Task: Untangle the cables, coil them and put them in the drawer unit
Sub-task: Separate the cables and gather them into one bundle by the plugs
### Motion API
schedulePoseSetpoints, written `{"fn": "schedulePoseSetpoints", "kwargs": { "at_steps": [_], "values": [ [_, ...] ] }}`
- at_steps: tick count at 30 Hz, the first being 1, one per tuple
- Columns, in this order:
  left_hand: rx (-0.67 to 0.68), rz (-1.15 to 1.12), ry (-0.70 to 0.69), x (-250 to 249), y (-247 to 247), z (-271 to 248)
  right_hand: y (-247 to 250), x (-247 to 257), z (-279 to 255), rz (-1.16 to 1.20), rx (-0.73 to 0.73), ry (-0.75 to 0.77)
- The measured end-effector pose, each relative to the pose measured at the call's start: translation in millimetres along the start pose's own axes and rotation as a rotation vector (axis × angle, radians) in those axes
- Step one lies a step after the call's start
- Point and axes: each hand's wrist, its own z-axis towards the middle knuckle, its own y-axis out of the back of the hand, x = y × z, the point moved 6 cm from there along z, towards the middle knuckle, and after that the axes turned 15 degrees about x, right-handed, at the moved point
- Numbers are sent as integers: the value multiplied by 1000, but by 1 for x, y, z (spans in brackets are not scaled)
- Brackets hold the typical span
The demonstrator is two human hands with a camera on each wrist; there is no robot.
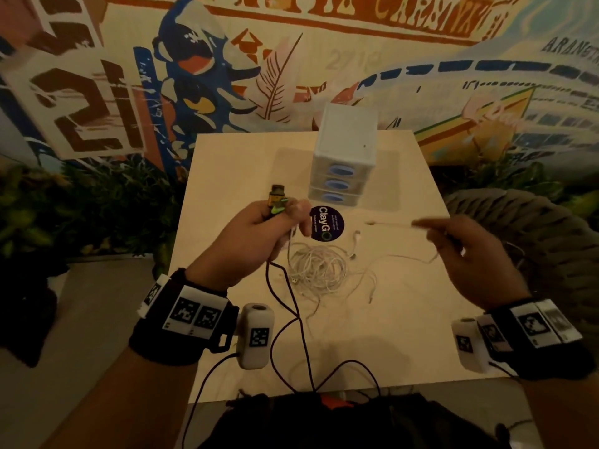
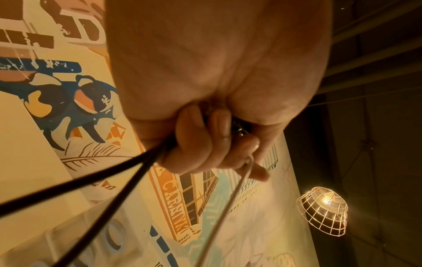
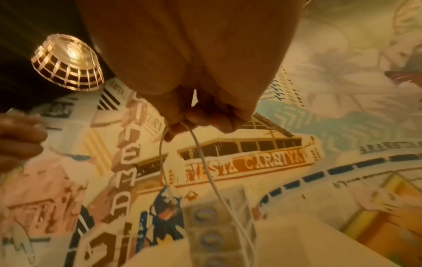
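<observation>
Fingers of the left hand curled tight round a dark cable, whose yellow-and-green plug stands up out of the top of the fist; two dark strands leave the underside of the fist, and a thin white strand is caught between the lower fingers. Dark cable hangs from the fist, loops over the near part of the tabletop and runs off its near edge. Right hand raised above the right edge of the tabletop, blurred; fingertips closed in a pinch on a thin white cable, two strands of it dropping from the pinch toward the table. In the head view a pale strand reaches leftward from this hand. Tangle of white cables: loose heap on the middle of the tabletop, between the two hands and below them, with stray ends trailing toward the right and the near edge. Drawer unit: white, three drawers with blue oval pulls, all closed, standing at the far middle of the tabletop, well apart from both hands. Round dark sticker marked "ClayGo": flat on the tabletop just in front of the drawer unit, just beside the left thumb.
</observation>
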Motion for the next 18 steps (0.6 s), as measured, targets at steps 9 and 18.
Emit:
{"fn": "schedulePoseSetpoints", "kwargs": {
  "at_steps": [9, 18],
  "values": [
    [-145, -218, -121, -8, 6, 11, -122, -77, -100, 24, 829, -434],
    [28, -342, -192, -28, -15, 7, -189, -85, -126, -75, 1260, -526]
  ]
}}
